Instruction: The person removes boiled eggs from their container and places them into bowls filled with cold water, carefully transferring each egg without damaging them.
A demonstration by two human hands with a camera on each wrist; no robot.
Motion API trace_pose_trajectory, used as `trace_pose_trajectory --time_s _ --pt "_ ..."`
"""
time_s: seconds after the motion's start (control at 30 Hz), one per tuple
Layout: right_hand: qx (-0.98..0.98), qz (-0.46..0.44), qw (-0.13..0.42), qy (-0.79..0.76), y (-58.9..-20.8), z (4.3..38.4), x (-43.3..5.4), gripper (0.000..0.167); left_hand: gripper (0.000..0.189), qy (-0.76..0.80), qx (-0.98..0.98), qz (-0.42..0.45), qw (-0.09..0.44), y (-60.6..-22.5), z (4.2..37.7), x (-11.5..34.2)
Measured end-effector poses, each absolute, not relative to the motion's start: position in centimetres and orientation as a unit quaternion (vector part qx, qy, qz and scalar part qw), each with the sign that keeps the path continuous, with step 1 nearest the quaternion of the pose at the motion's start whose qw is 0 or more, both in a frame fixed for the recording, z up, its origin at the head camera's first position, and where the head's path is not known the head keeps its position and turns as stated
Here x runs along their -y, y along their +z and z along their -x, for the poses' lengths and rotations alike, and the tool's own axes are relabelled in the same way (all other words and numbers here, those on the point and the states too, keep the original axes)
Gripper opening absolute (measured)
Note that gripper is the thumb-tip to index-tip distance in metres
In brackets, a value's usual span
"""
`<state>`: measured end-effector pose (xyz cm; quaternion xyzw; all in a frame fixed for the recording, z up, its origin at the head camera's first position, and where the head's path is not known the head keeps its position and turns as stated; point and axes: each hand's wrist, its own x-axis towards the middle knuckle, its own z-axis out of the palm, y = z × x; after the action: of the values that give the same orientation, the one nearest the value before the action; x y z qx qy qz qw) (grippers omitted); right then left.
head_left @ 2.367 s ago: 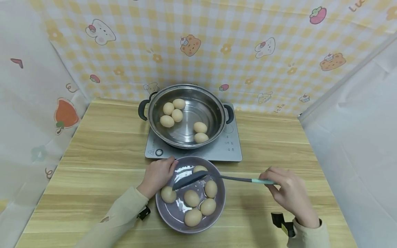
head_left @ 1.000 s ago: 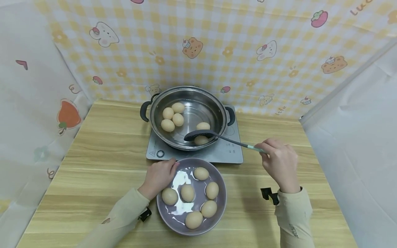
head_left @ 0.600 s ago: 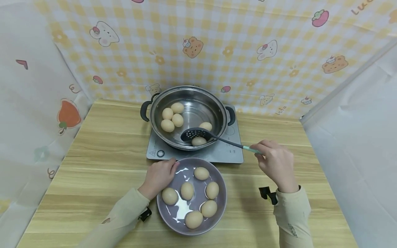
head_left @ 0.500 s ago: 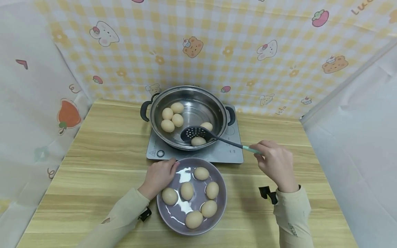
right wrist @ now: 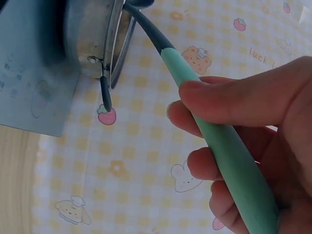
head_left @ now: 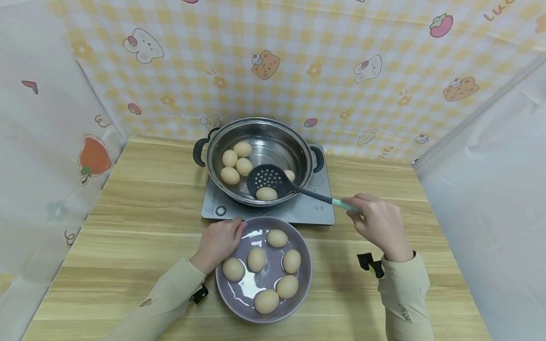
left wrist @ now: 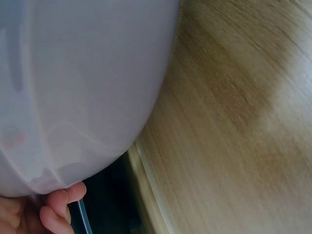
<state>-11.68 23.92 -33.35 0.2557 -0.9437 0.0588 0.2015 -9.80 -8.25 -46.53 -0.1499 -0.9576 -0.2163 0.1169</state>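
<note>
My right hand (head_left: 379,225) grips the mint-green handle of a dark skimmer (head_left: 266,176); in the right wrist view the thumb and curled fingers wrap that handle (right wrist: 229,156). The skimmer's perforated head is inside a steel pot (head_left: 277,146), tilted, with one egg (head_left: 266,193) against its lower part. Whether the egg rests fully on it I cannot tell. Another egg (head_left: 289,175) shows partly behind the skimmer's neck. Several eggs (head_left: 243,166) cluster at the pot's left. My left hand (head_left: 219,241) holds the rim of a purple-grey plate (head_left: 232,296), fingers curled under its edge (left wrist: 61,204).
The pot stands on a flat induction cooker (head_left: 309,210), with black side handles (head_left: 199,152). Several eggs (head_left: 266,301) lie spread on the plate, right in front of the cooker. A checked cloth (head_left: 332,109) hangs behind the wooden table (head_left: 141,213).
My right hand has carried the skimmer from over the plate into the pot. Its head has turned, showing its holes, and the nearer egg has shifted left. My left hand stays on the plate.
</note>
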Motion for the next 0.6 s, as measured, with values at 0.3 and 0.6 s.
trace_pose_trajectory --time_s 0.3,0.6 --pt "0.944 -0.267 0.182 0.074 -33.17 11.67 -23.77 0.024 0.024 -0.216 0.96 0.145 0.105 -46.39 9.83 8.24" --pt "0.953 -0.252 0.146 0.08 -33.04 11.53 -23.6 0.021 0.025 -0.213 0.959 0.147 0.114 -46.49 9.85 8.24"
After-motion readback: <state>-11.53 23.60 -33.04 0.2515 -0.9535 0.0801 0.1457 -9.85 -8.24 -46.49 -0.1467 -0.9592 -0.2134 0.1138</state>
